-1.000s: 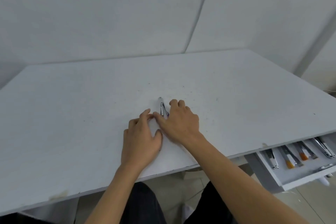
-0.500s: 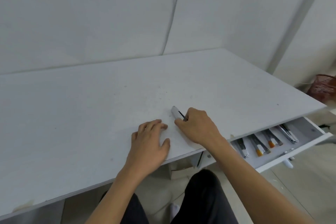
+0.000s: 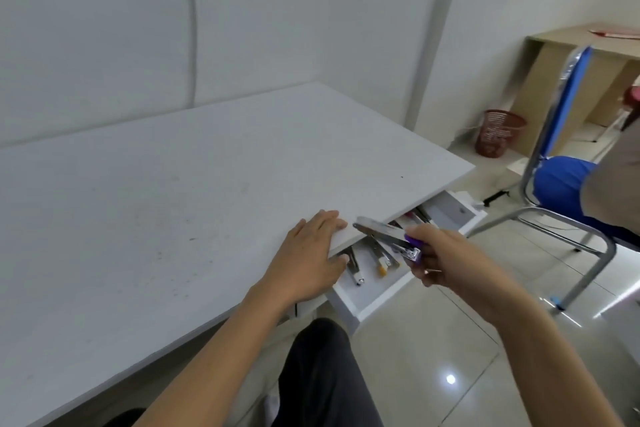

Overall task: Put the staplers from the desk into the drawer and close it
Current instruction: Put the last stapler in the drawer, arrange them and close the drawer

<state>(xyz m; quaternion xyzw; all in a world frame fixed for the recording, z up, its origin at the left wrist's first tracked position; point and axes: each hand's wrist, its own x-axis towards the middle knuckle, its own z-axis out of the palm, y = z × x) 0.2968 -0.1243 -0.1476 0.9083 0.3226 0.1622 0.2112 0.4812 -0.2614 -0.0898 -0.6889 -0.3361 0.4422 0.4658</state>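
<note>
White desk (image 3: 173,218) fills my head view. My right hand (image 3: 446,260) is closed around a stapler (image 3: 388,236) by its purple end, metal nose pointing left, held above the open drawer (image 3: 374,298) just past the desk edge. My left hand (image 3: 304,263) lies flat and spread on that edge, empty. More staplers (image 3: 367,260) lie in the drawer.

A: What is the person wearing on the arms?

B: Nothing. Both forearms are bare to the frame's lower edge, and the left hand (image 3: 304,262) and right hand (image 3: 446,260) carry no gloves, rings or watch.

A: And below?

B: Dark charcoal trousers (image 3: 322,374) over the legs, plain fabric, no visible pattern
</note>
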